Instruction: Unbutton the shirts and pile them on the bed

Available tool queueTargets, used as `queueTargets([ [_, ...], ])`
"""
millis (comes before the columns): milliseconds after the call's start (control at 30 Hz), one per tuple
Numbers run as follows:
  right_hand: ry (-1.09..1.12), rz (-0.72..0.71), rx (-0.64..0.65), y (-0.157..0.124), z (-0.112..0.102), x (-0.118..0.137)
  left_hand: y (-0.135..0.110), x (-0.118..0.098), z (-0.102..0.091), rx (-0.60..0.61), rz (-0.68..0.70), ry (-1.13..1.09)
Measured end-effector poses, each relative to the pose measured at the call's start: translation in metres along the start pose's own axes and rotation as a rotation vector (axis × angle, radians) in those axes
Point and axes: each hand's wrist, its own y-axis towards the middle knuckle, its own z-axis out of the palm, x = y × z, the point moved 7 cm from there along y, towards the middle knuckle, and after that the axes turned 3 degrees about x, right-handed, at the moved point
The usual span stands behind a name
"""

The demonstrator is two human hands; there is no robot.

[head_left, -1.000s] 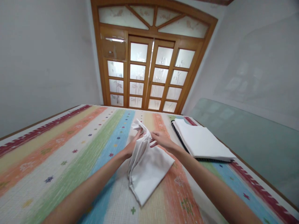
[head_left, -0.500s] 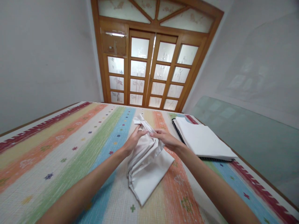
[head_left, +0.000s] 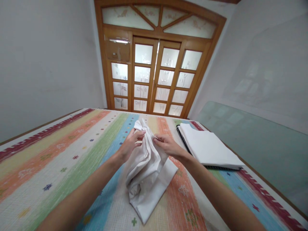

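A crumpled white cloth (head_left: 150,179) lies over the striped bedspread, its upper part bunched and lifted in folds between my hands. My left hand (head_left: 130,144) grips the cloth's upper left side, fingers partly behind the fabric and the thumb side facing me. On the other side, my right hand (head_left: 168,145) pinches the cloth's edge between thumb and fingers. The lower end of the cloth rests flatter, with a corner pointing towards me. Some fingertips of my left hand are hidden by the folds.
A folded white stack of fabric (head_left: 209,146) sits on a black-edged item (head_left: 184,138) to the right. The striped bedspread (head_left: 79,166) spreads underneath. A pale green headboard-like panel (head_left: 255,138) stands along the right wall, and wooden glass-paned doors (head_left: 155,77) close the far end.
My hands have moved apart, the left one to the left and slightly down. The cloth's gathered top has opened wider, and its lower corner has shifted slightly towards me.
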Motion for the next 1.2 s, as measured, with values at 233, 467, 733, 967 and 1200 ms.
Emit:
queueTargets([
  [233,-0.108,-0.088,-0.232,-0.002,-0.035,0.021,0.013,-0.006,-0.014,-0.023,0.017,0.033],
  [467,-0.578,-0.113,-0.625,-0.013,-0.123,0.036,0.029,-0.026,-0.073,-0.323,0.082,0.216],
  [733,-1.170,0.126,-0.737,-0.013,-0.158,0.031,0.041,-0.100,-0.071,-0.344,0.379,0.700],
  [967,-0.575,-0.052,-0.347,0.010,-0.068,0.046,0.033,-0.129,-0.010,-0.365,0.656,1.072],
  [1200,-0.398,-0.149,-0.217,0.007,0.000,0.058,0.025,-0.131,0.020,-0.329,0.764,1.118],
])
